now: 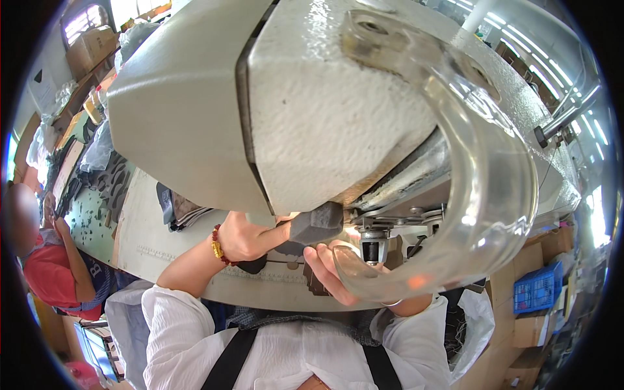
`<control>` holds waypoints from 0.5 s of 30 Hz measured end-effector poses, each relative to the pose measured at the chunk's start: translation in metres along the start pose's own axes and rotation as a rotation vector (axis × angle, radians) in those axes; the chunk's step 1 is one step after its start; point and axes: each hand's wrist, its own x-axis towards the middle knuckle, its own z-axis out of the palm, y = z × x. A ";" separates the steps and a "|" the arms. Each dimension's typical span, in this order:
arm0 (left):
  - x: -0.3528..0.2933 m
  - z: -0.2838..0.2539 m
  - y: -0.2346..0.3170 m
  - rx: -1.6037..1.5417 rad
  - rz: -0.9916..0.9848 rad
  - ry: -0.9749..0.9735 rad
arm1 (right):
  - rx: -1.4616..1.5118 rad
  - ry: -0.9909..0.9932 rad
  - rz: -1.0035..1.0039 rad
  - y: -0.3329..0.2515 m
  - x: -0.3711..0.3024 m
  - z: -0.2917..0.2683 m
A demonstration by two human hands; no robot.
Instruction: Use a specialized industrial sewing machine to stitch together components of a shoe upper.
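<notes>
A white sewing machine [338, 97] fills the upper middle, right in front of me. My left hand [244, 239], with a red and gold bead bracelet, is bent at the machine's left underside. Its fingertips meet a dark grey, soft-looking block-shaped piece [316, 222] and are partly hidden there. Below this hand lies dark fabric [252, 265]. My right hand [331, 270] reaches in near the needle area, fingers stretched out under the dark piece; the clear curved plastic guard [494, 195] covers part of it. A metal fitting with a dark core [372, 248] is next to its fingers.
Folded dark fabric pieces [179, 208] lie on the pale table [146, 224] at left. Beyond, a co-worker in red [55, 273] handles dark pieces by a green table [91, 214]. A blue crate [538, 288] and cartons stand at right. A white sack [478, 325] hangs beside my right arm.
</notes>
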 end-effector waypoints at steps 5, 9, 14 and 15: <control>-0.008 0.015 -0.002 -0.114 -0.208 0.050 | -0.174 -0.009 -0.161 0.005 -0.004 0.018; 0.000 0.011 -0.002 -0.103 -0.237 0.103 | -0.180 -0.034 -0.120 0.001 -0.004 0.032; 0.013 0.002 -0.006 0.008 -0.020 0.139 | 0.162 0.153 0.272 -0.010 0.000 0.040; 0.014 -0.001 -0.007 0.022 0.072 0.138 | 0.236 0.168 0.342 -0.012 0.001 0.040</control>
